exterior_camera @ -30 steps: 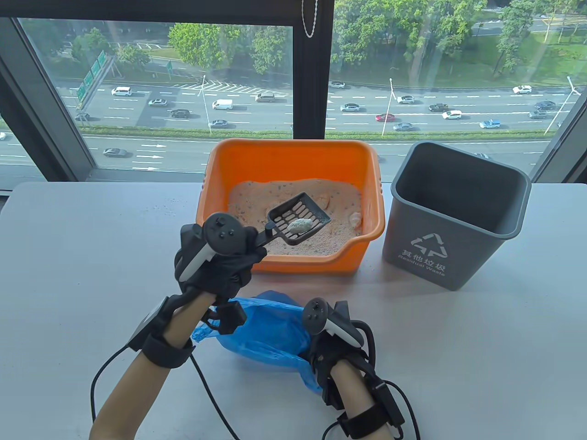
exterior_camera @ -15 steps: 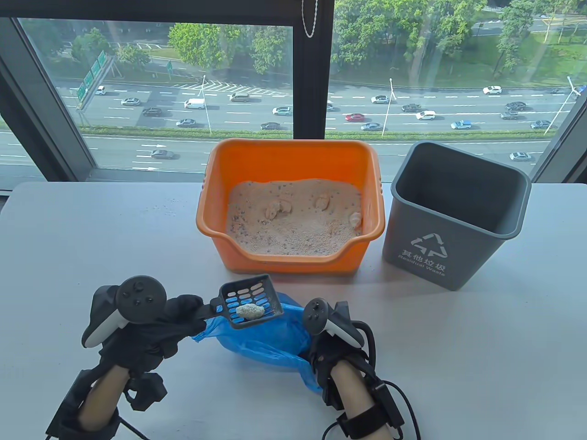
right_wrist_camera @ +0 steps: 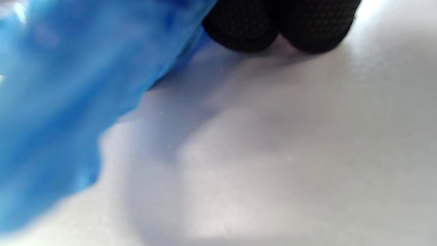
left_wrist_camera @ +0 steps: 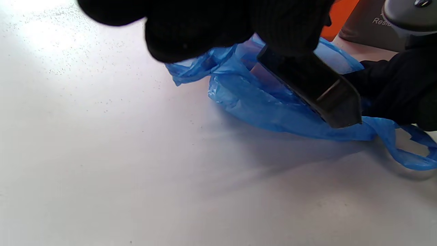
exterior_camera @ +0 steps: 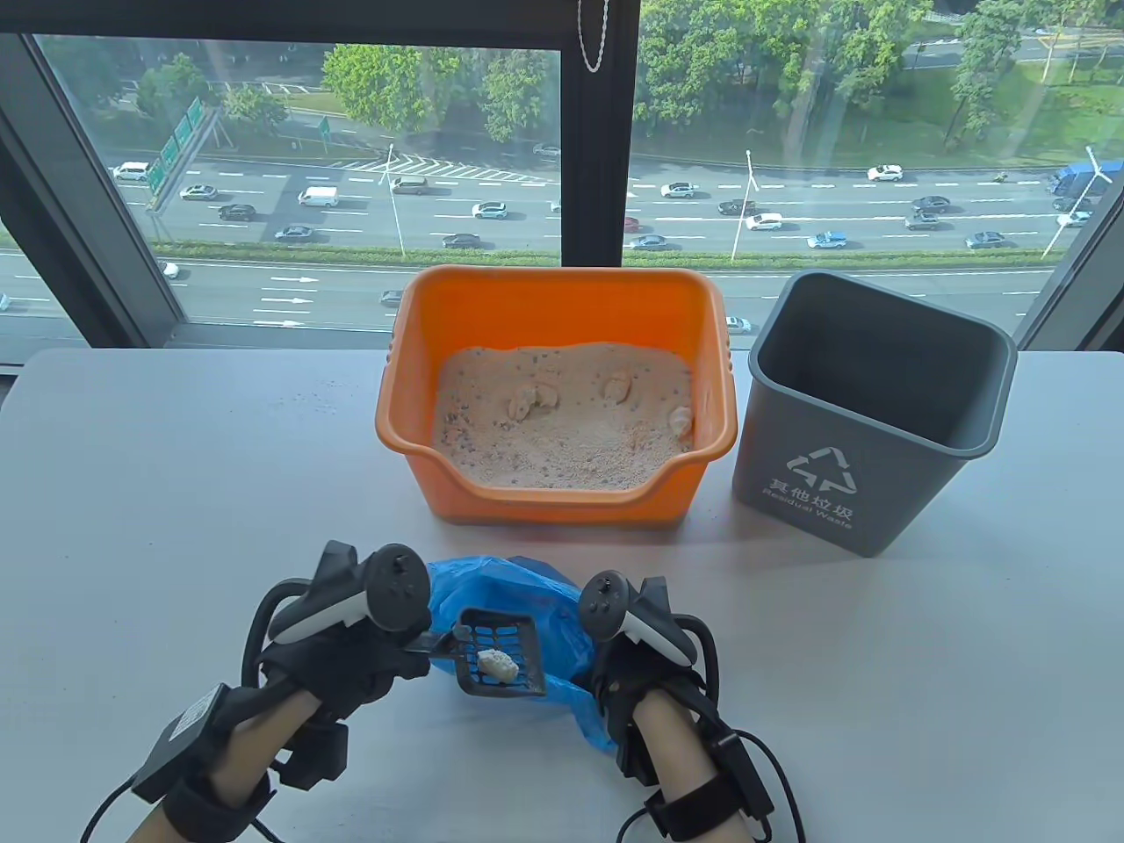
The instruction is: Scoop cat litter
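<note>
My left hand [exterior_camera: 351, 654] grips the handle of a black slotted scoop [exterior_camera: 496, 654]. The scoop is tilted over the mouth of a blue plastic bag [exterior_camera: 518, 606] at the near middle of the table, and a pale clump [exterior_camera: 494, 665] lies in it. In the left wrist view the scoop [left_wrist_camera: 317, 89] pokes into the blue bag [left_wrist_camera: 259, 102]. My right hand [exterior_camera: 637, 672] holds the bag's right edge; its fingertips [right_wrist_camera: 259, 30] press against the blue plastic [right_wrist_camera: 68, 102]. An orange litter box [exterior_camera: 413, 413] behind holds sandy litter [exterior_camera: 562, 421] with several clumps.
A grey waste bin [exterior_camera: 865, 413] stands right of the litter box, open and empty-looking. A window with a road outside lies behind the white table [exterior_camera: 176, 492]. Cables trail from both wrists at the near edge.
My left hand has carried the scoop with its clump out of the litter box, toward me, and tipped it down into the bag's mouth. The right hand has stayed on the bag.
</note>
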### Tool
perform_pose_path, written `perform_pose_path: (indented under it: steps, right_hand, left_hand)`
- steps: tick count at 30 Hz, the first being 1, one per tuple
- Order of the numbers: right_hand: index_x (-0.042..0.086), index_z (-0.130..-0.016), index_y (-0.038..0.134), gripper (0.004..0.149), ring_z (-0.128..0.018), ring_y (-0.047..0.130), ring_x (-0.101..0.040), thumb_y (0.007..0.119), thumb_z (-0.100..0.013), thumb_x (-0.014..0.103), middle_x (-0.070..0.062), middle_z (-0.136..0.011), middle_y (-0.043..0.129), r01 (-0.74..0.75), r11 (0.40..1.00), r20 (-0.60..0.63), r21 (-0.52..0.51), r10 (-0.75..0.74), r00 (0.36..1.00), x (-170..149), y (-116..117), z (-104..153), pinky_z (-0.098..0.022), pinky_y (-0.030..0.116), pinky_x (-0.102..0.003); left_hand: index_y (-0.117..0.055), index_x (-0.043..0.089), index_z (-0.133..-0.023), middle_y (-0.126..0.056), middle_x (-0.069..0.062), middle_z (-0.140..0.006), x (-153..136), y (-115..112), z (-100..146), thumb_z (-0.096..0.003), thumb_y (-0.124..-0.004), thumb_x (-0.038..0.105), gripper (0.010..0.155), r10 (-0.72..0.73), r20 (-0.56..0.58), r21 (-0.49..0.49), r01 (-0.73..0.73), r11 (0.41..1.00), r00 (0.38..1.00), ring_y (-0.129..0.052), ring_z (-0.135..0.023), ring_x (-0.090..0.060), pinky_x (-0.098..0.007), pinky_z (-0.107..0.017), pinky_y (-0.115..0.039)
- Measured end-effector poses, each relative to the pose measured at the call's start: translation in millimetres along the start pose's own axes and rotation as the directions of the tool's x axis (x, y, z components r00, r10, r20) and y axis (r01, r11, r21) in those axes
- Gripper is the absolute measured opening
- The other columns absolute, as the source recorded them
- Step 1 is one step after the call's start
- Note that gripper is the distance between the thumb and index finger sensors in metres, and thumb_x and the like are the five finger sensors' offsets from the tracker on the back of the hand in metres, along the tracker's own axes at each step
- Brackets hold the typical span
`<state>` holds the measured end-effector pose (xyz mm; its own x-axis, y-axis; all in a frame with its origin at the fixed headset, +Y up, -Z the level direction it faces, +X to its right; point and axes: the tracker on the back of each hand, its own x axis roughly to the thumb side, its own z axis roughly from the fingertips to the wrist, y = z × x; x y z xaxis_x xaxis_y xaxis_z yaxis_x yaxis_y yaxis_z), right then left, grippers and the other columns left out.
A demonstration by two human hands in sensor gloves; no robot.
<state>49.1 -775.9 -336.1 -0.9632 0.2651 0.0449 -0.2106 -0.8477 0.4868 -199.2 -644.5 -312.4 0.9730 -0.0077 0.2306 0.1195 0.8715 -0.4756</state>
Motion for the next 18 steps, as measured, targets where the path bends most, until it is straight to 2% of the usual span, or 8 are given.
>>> perform_pose_path:
  steps: [4, 7, 9, 15, 18]
  right_hand:
    - [0.016, -0.101, 0.043, 0.083, -0.045, 0.079, -0.007, 0.09, -0.035, 0.038, -0.022, -0.09, 0.048, -0.002, 1.0, -0.001, 0.005, 0.002, 1.0, 0, 0, 0, -0.036, 0.075, -0.03]
    - [0.016, -0.101, 0.043, 0.083, -0.045, 0.079, -0.007, 0.09, -0.035, 0.038, -0.022, -0.09, 0.048, -0.002, 1.0, -0.001, 0.006, 0.002, 1.0, 0, 0, 0, -0.036, 0.075, -0.03]
    - [0.016, -0.101, 0.043, 0.083, -0.045, 0.079, -0.007, 0.09, -0.035, 0.038, -0.022, -0.09, 0.048, -0.003, 1.0, -0.001, 0.006, 0.003, 1.0, 0, 0, 0, -0.036, 0.075, -0.03]
    - [0.016, -0.101, 0.043, 0.083, -0.045, 0.079, -0.007, 0.09, -0.035, 0.038, -0.022, -0.09, 0.047, -0.002, 1.0, -0.002, 0.009, 0.002, 1.0, 0, 0, 0, -0.036, 0.075, -0.03]
    - [0.017, -0.101, 0.042, 0.083, -0.045, 0.079, -0.007, 0.089, -0.036, 0.038, -0.022, -0.09, 0.047, -0.002, 1.0, -0.004, 0.011, 0.002, 1.0, 0, 0, -1, -0.036, 0.075, -0.03]
  left_hand:
    - [-0.068, 0.029, -0.101, -0.09, 0.004, -0.058, 19, 15, -16, -0.0477, -0.081, 0.048, 0.058, -0.067, -0.073, 0.05, 0.071, 0.996, 0.995, -0.093, -0.034, -0.009, -0.033, -0.04, -0.08]
    - [-0.069, 0.031, -0.101, -0.092, 0.005, -0.051, 26, 23, -20, -0.0472, -0.083, 0.049, 0.059, -0.07, -0.058, 0.054, 0.073, 0.996, 0.996, -0.092, -0.028, -0.01, -0.034, -0.037, -0.08]
    - [-0.068, 0.031, -0.101, -0.092, 0.005, -0.051, 27, 26, -18, -0.0471, -0.083, 0.049, 0.059, -0.069, -0.057, 0.07, 0.073, 0.995, 0.996, -0.092, -0.028, -0.01, -0.034, -0.038, -0.08]
    - [-0.069, 0.03, -0.101, -0.092, 0.004, -0.053, -1, 25, 4, -0.0469, -0.084, 0.048, 0.059, 0.036, -0.057, 0.088, -0.031, 0.996, 0.998, -0.092, -0.03, -0.011, -0.035, -0.039, -0.08]
    - [-0.07, 0.03, -0.101, -0.091, 0.005, -0.054, -24, 22, 24, -0.0471, -0.083, 0.048, 0.058, 0.149, -0.021, 0.09, -0.147, 0.985, 0.989, -0.093, -0.031, -0.011, -0.035, -0.039, -0.08]
